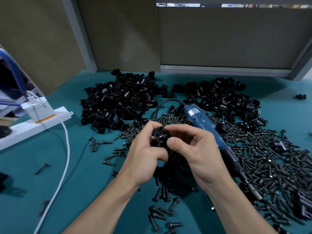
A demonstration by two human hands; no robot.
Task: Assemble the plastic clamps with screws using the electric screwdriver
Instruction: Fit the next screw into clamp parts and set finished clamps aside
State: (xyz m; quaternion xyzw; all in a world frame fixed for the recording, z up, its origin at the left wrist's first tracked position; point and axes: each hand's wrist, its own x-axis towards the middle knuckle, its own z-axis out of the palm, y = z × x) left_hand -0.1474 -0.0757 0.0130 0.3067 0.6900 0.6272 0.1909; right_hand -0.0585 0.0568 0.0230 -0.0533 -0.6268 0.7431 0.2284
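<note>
Clamp pile behind screws, screwdriver seemingly atop, power strip left

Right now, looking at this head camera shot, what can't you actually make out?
- The black clamp part: mostly covered by the left hand and right hand, so whether a screw is seated in it is unclear.
- The electric screwdriver: its tip is lost among the loose screws.
- The screwdriver's label: too small to read.
- The power strip: cut off by the left edge.
</note>
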